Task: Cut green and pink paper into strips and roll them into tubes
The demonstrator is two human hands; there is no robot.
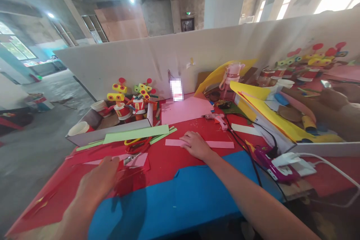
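My right hand (194, 145) lies over a narrow pink paper strip (222, 144), fingertips and thumb closing on it against the red table covering (157, 172). At the left, my left hand (99, 180) is curled around a pair of scissors (129, 159); their metal part sticks out past the fingers, and the handles are mostly hidden. Beneath the blades is a pink paper piece (142, 160). Just beyond are red and yellow bendy stems (140, 144) and pale green paper strips (137, 134).
Paper-cup figures (122, 110) stand in an open box (140, 123) at the left. A pink glue gun (218, 120), cables and a purple power strip (277, 165) lie right. Blue sheet (174, 202) covers the front. A glowing phone (176, 90) leans against the white partition (135, 56).
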